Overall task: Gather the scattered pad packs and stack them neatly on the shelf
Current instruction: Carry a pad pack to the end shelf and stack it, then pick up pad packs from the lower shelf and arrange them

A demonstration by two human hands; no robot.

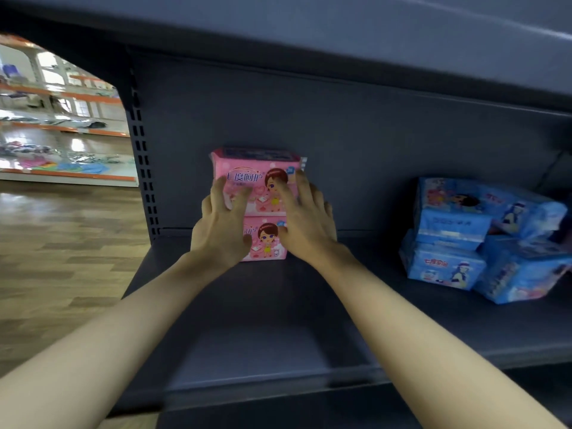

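Two pink packs (258, 193) stand stacked one on the other at the back left of the shelf (278, 320), close against the back panel (356, 144). The left hand (221, 218) and right hand (306, 221) both lie on the front of this stack with fingers spread and fairly straight. They press or steady it rather than clutch it, one hand at each side. The upper pack sits a little further back than the lower one, so the stack looks close to square but perhaps not finished. Well apart to the right, the blue packs (483, 236) sit in a loose heap, some tilted and overlapping, not lined up. By this view the pink stack is nearly done, while the blue heap is left to straighten. Whether more packs lie out of sight cannot be told.
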